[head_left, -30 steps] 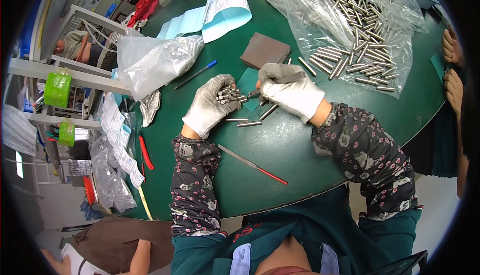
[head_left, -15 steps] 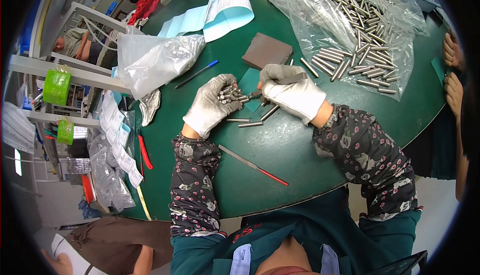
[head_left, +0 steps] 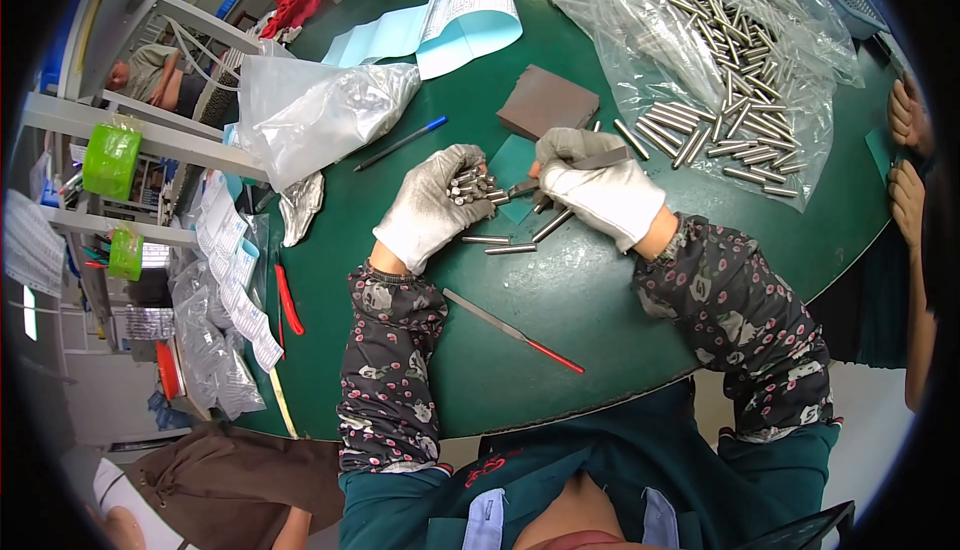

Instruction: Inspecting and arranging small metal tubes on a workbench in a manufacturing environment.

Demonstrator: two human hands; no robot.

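Note:
My left hand, in a white work glove, is closed around a bundle of short steel pins, their ends turned to the right. My right hand, gloved too, grips a flat grey metal tool whose back end sticks out over the glove. The tool's front part meets or nearly touches the pin ends; its exact kind is unclear. A few loose pins lie on the table below and between my hands. A small green sheet lies partly under them.
A brown block sits beyond my right hand. Many pins lie on a clear plastic bag at the far right. A red-handled file lies near me; a pen and plastic bag are left. Another person's hands rest at the right edge.
The whole view has shifted slightly, with the table things a little further right. Both hands keep nearly the same pose, holding the pins and the flat tool.

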